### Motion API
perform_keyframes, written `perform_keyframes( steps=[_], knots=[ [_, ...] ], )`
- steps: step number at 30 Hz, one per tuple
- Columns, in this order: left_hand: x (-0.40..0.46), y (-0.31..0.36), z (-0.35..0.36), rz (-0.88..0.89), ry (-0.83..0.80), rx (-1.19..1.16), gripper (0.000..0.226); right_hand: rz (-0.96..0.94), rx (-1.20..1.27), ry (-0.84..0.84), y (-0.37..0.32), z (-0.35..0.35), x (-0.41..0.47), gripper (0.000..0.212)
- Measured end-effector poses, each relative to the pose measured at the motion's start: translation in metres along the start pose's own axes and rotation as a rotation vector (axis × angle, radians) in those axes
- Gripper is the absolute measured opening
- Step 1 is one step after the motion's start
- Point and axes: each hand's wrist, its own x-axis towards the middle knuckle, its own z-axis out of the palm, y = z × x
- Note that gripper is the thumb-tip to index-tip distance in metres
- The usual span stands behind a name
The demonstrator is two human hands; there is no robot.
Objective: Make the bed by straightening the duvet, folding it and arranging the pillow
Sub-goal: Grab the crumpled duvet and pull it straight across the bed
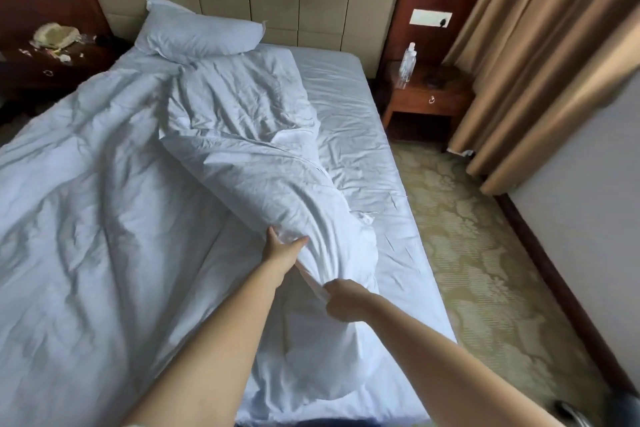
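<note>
A crumpled white duvet (114, 191) covers the left and middle of the bed, with one edge bunched into a raised ridge running toward me. My left hand (282, 250) grips that bunched edge from the left. A little nearer and to the right, my right hand (344, 300) pinches the same edge. A white pillow (197, 33) lies at the head of the bed against the padded headboard, to the left. The bare white sheet (349, 114) shows on the right side of the bed.
A wooden nightstand (427, 95) with a clear bottle (408, 61) stands right of the bed. Beige curtains (540, 55) hang at the right. Patterned carpet (478, 246) runs along the bed's right side. A cluttered dark nightstand (52, 55) is at the far left.
</note>
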Motion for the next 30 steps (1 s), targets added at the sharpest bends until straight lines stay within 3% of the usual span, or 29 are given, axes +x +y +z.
perform_keyframes(
  steps=[2,4,6,13,15,17,19,21,23,26,30],
  knots=[
    [-0.004,0.003,0.016,-0.029,0.027,0.039,0.076,-0.009,-0.004,-0.032,0.011,-0.007,-0.007,0.036],
    [-0.008,0.008,0.030,-0.021,0.072,0.123,0.040,-0.015,-0.003,-0.087,0.024,-0.012,-0.012,0.034],
    [-0.010,0.018,0.046,-0.022,0.034,0.174,0.023,-0.014,0.016,-0.141,0.040,-0.016,-0.011,0.026],
    [-0.021,0.052,0.135,0.106,0.021,0.299,0.032,-0.064,0.178,-0.524,0.129,-0.050,-0.004,0.009],
    [-0.024,0.059,0.154,0.134,0.022,0.389,0.029,-0.090,0.255,-0.378,0.168,-0.068,0.008,0.010],
    [-0.031,0.064,0.168,0.087,-0.008,0.446,0.024,-0.113,0.317,-0.036,0.203,-0.089,0.028,0.008],
    [-0.050,0.065,0.182,0.017,-0.120,0.489,0.018,-0.073,0.410,0.252,0.224,-0.108,0.043,0.021],
    [-0.068,0.060,0.193,-0.030,-0.270,0.568,0.021,-0.043,0.621,0.365,0.227,-0.126,0.049,0.036],
    [-0.081,0.050,0.199,-0.070,-0.384,0.693,0.029,-0.080,0.804,0.382,0.223,-0.140,0.055,0.057],
    [-0.081,0.034,0.195,-0.124,-0.425,0.835,0.034,-0.134,1.011,0.266,0.213,-0.157,0.064,0.086],
    [-0.065,0.034,0.180,-0.156,-0.417,0.897,0.034,-0.098,0.877,0.041,0.183,-0.144,0.082,0.092]
  ],
)
